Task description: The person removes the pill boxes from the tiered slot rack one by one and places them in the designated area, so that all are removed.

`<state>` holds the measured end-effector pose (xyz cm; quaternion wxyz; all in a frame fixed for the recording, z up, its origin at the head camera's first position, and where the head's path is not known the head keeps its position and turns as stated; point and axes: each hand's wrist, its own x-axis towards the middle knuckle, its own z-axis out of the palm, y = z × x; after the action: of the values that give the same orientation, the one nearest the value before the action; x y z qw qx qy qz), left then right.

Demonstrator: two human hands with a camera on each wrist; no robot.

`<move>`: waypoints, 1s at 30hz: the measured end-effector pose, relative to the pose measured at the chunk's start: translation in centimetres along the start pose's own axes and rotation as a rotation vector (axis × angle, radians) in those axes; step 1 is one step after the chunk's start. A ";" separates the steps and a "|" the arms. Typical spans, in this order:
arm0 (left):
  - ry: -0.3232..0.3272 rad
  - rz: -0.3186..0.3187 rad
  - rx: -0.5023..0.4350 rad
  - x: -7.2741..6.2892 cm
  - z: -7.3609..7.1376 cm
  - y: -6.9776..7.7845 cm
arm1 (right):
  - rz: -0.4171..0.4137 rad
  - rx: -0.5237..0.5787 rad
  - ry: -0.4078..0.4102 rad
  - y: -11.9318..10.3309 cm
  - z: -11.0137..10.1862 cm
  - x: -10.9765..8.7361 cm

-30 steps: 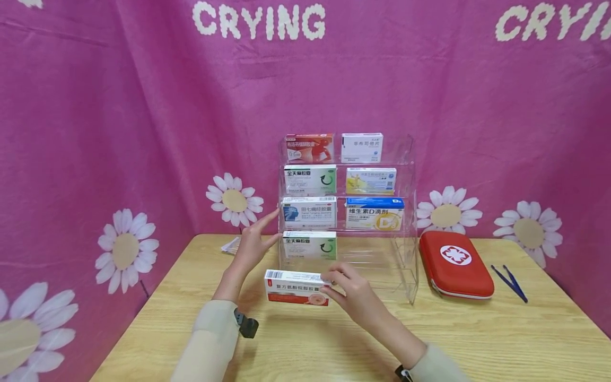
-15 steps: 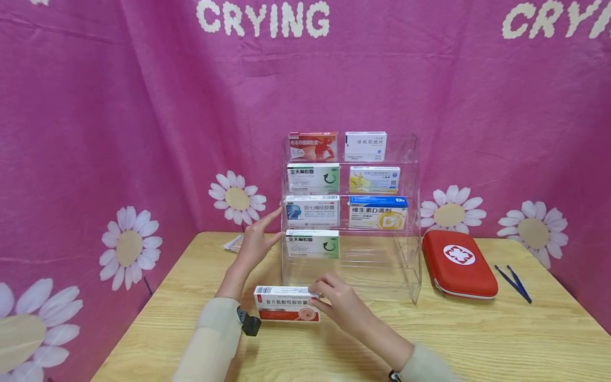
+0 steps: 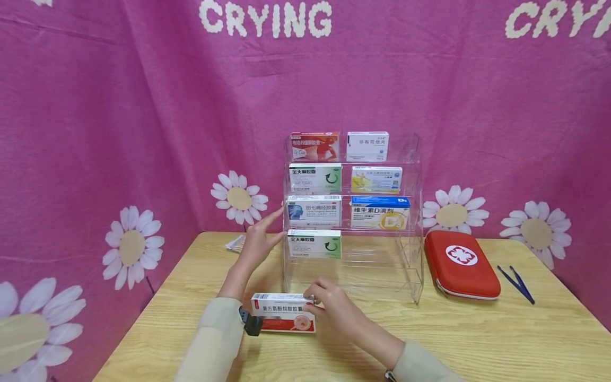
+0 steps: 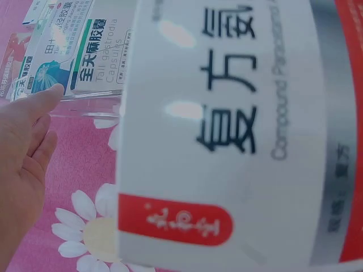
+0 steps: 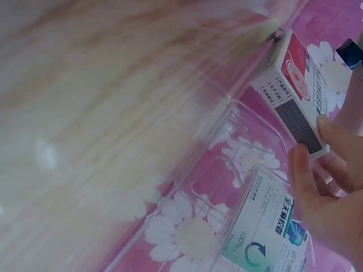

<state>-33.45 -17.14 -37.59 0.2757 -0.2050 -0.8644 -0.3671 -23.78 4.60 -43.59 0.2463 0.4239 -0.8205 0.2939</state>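
Note:
My right hand (image 3: 336,310) pinches the right end of a white and red medicine box (image 3: 281,310), low over the table in front of a clear tiered display rack (image 3: 414,278). In the right wrist view, thumb and fingertips grip the box's end near its dark printed patch. My left hand (image 3: 258,245) touches the rack's left side with fingers extended. The box looms large across the left wrist view, partly covering the rack. On the lowest filled tier sits a green and white medicine box (image 3: 314,244), with a blue and white box (image 3: 314,211) one tier up.
More medicine boxes stand on the rack, including a red one (image 3: 315,147) and a vitamin D box (image 3: 380,213). Right of the rack lie a red first-aid case (image 3: 462,265) and blue tweezers (image 3: 516,285). A small white packet (image 3: 235,243) lies behind my left hand.
My right hand has brought the white and red box down and to the left, nearer to me. The left hand has stayed at the rack's side. The head view has shifted slightly.

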 end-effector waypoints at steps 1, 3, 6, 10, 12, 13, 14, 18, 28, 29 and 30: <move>0.000 0.000 0.000 0.0 0.0 0.0 | 0.009 0.009 -0.005 0.0 0.1 0.0; 0.001 -0.003 -0.001 0.0 0.0 0.0 | 0.033 0.031 -0.022 0.1 0.2 0.1; -0.001 -0.009 -0.008 0.0 0.0 -0.1 | 0.089 0.081 -0.056 0.2 0.4 0.2; -0.004 -0.011 -0.015 0.0 0.1 0.0 | 0.200 0.149 -0.115 0.4 0.4 0.5; -0.002 -0.007 -0.012 0.0 0.1 0.0 | 0.243 0.173 -0.136 0.5 0.5 0.6; -0.003 -0.008 -0.010 0.0 0.1 0.0 | 0.258 0.186 -0.142 0.6 0.5 0.7; -0.003 -0.009 -0.009 0.0 0.1 0.0 | 0.267 0.198 -0.146 0.7 0.6 0.7; -0.008 -0.014 -0.005 0.0 0.0 0.1 | 0.300 0.224 -0.161 1.1 1.0 0.9; 0.008 0.018 -0.005 -0.1 0.0 0.0 | 0.344 0.295 -0.257 1.9 1.6 1.3; 0.008 0.019 -0.004 -0.1 0.0 0.0 | 0.354 0.310 -0.271 2.0 1.6 1.3; 0.008 0.020 -0.003 -0.1 0.0 0.0 | 0.359 0.322 -0.281 2.0 1.6 1.3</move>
<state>-33.38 -17.16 -37.63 0.2823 -0.2125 -0.8607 -0.3665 -26.41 3.71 -44.39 0.0036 0.3421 -0.8513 0.3977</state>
